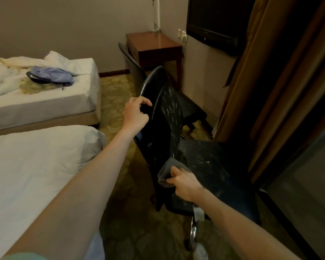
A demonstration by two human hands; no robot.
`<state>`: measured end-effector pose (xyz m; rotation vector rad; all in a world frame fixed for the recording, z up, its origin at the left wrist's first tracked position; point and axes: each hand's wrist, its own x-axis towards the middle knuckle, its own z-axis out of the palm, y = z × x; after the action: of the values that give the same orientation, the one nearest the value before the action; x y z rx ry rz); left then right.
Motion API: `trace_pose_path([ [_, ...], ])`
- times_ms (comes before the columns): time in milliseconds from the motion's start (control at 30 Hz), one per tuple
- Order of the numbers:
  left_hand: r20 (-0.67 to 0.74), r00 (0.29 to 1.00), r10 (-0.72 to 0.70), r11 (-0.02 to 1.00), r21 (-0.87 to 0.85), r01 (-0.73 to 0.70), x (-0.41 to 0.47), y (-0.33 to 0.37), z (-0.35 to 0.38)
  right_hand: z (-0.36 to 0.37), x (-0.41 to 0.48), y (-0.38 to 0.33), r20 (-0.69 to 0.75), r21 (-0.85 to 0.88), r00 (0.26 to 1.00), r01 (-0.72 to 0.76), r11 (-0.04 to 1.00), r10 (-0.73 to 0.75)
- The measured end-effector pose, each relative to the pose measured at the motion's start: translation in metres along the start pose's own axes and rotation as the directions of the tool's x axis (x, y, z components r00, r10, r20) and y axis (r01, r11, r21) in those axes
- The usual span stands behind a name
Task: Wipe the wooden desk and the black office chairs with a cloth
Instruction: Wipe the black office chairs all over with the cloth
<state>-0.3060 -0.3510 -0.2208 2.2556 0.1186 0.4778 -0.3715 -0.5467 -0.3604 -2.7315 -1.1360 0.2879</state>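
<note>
Cloth (166,170) bunched in the right hand (186,182), against a black office chair (159,139).
Its fingers and thumb pinch the grey cloth where the backrest (170,107) meets the seat (212,166) (dusty, streaked pale), just beyond the knuckles. Up and left of that hand, the left hand (135,114) curls round the backrest's edge. Far beyond the left hand stand a second chair (131,61) and the wooden desk (154,42).

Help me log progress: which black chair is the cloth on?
The nearest chair, with the dusty seat: the right hand holds the grey cloth where its seat meets its back. The chair by the wooden desk stands far off, untouched.
</note>
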Motion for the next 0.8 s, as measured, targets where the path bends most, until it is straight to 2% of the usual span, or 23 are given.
trace_pose_path([
  [67, -0.002, 0.999, -0.038, 0.998, -0.04, 0.038, 0.0, 0.002, -0.002, -0.004, -0.003, 0.005, -0.16, 0.217, 0.969, -0.154, 0.964, 0.19],
  [133, 0.01, 1.0, -0.028, 0.999, 0.018, 0.028, -0.003, 0.005, -0.002, -0.023, 0.004, 0.006, -0.317, 0.385, 0.885, -0.21, 0.899, 0.342],
  [233, -0.018, 1.0, 0.006, 0.995, 0.095, -0.004, -0.008, 0.007, 0.001, -0.062, 0.024, 0.0, -0.474, 0.585, 0.742, -0.138, 0.799, 0.475],
  [300, -0.071, 0.995, -0.065, 0.995, 0.069, 0.07, -0.008, 0.009, 0.003, -0.08, 0.039, -0.013, -0.53, 0.632, 0.702, -0.047, 0.773, 0.476],
  [367, -0.085, 0.989, -0.119, 0.99, 0.071, 0.126, -0.006, 0.009, 0.004, -0.081, 0.05, -0.033, -0.55, 0.541, 0.763, 0.015, 0.841, 0.34],
  [433, -0.085, 0.992, -0.098, 0.984, 0.14, 0.109, -0.007, 0.006, 0.005, -0.063, 0.053, -0.046, -0.557, 0.336, 0.817, 0.056, 0.94, 0.15],
  [500, -0.115, 0.991, -0.073, 0.985, 0.15, 0.09, -0.008, 0.001, 0.008, -0.04, 0.048, -0.045, -0.531, 0.183, 0.846, 0.075, 0.98, 0.034],
  [567, -0.139, 0.988, -0.063, 0.988, 0.133, 0.082, -0.009, -0.001, 0.01, -0.034, 0.042, -0.034, -0.559, 0.059, 0.827, 0.102, 0.993, -0.051],
  [667, -0.141, 0.99, -0.016, 0.975, 0.219, 0.047, -0.007, 0.003, 0.012, -0.047, 0.042, -0.02, -0.541, -0.191, 0.812, 0.135, 0.972, -0.219],
  [800, -0.151, 0.988, -0.016, 0.97, 0.236, 0.052, -0.011, 0.007, 0.011, -0.041, 0.036, -0.015, -0.396, -0.301, 0.877, 0.156, 0.941, -0.272],
])
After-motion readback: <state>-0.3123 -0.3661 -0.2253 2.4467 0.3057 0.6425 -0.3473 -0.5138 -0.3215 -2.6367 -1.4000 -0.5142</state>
